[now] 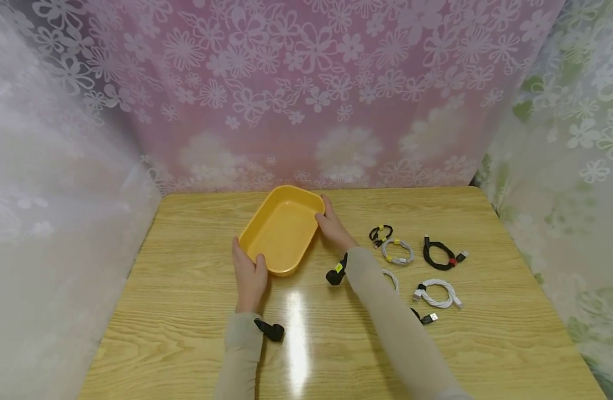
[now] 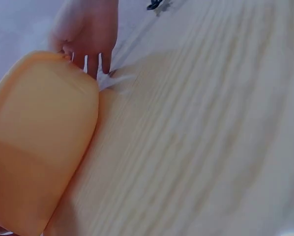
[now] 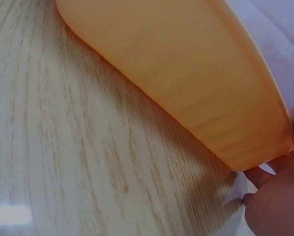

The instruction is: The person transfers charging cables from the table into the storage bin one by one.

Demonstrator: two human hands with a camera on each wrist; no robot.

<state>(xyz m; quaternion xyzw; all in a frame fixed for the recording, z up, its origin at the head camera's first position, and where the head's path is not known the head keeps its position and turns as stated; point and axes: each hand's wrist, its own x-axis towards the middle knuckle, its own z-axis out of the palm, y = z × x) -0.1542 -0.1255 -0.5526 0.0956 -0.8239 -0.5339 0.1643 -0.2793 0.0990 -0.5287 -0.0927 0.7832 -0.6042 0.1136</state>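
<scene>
A yellow-orange rectangular plastic tray (image 1: pixel 283 230) is tilted diagonally at the back of the wooden table. My left hand (image 1: pixel 249 280) grips its near left corner, thumb on the rim side. At the far right corner my right hand (image 1: pixel 334 229) holds the rim, thumb on top. In the right wrist view the tray's side wall (image 3: pixel 171 73) shows, with fingers of the right hand (image 3: pixel 275 201) tucked beneath its corner. The tray (image 2: pixel 44 128) fills the left of the left wrist view. Nothing lies inside it in the head view.
Several coiled cables lie to the right: a small black one (image 1: pixel 381 233), a grey one with yellow ties (image 1: pixel 398 252), a black one with a red tie (image 1: pixel 438 256) and a white one (image 1: pixel 438 294). My right forearm partly hides a white cable (image 1: pixel 392 280) and a black USB cable (image 1: pixel 428 318).
</scene>
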